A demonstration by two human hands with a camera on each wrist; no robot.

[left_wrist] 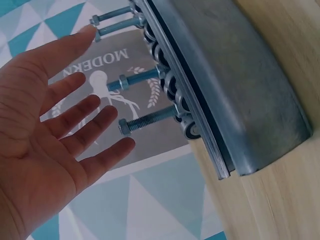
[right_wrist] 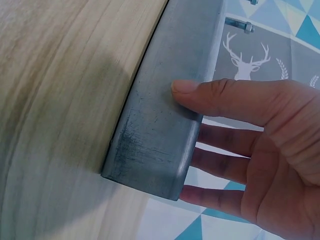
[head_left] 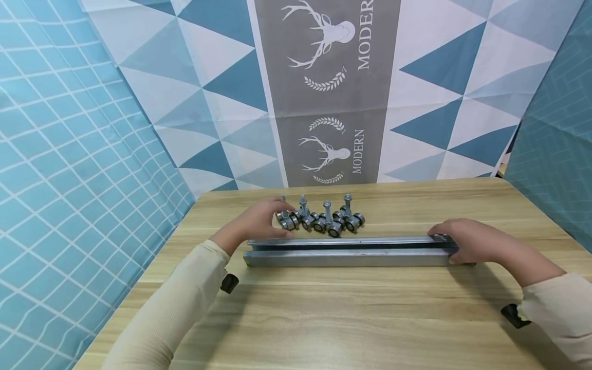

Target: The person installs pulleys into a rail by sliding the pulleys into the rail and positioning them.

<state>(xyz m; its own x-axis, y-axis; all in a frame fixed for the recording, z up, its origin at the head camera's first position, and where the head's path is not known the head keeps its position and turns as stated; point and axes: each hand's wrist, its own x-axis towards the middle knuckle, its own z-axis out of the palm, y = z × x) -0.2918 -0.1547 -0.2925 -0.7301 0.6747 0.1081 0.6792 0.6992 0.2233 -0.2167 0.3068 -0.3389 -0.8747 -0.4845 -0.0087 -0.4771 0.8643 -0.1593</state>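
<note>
A grey metal channel rail (head_left: 347, 258) lies lengthwise across the wooden table, its long slot facing up. My right hand (head_left: 472, 240) holds the rail's right end; in the right wrist view the thumb (right_wrist: 187, 91) presses the near face and the fingers reach over to the far side. Just behind the rail stand several roller trolleys (head_left: 334, 228) with small metal wheels and upright bolts. My left hand (head_left: 263, 220) hovers beside the leftmost trolley, above the rail's left end. The left wrist view shows its fingers spread and its palm holding nothing, near the bolts (left_wrist: 150, 119).
The wooden table (head_left: 324, 313) extends in front of the rail and to both sides. Behind it hangs a patterned cloth (head_left: 333, 103) with deer prints and triangles. A blue tiled-pattern sheet (head_left: 69, 180) borders the left side, and a teal one (head_left: 555, 144) the right.
</note>
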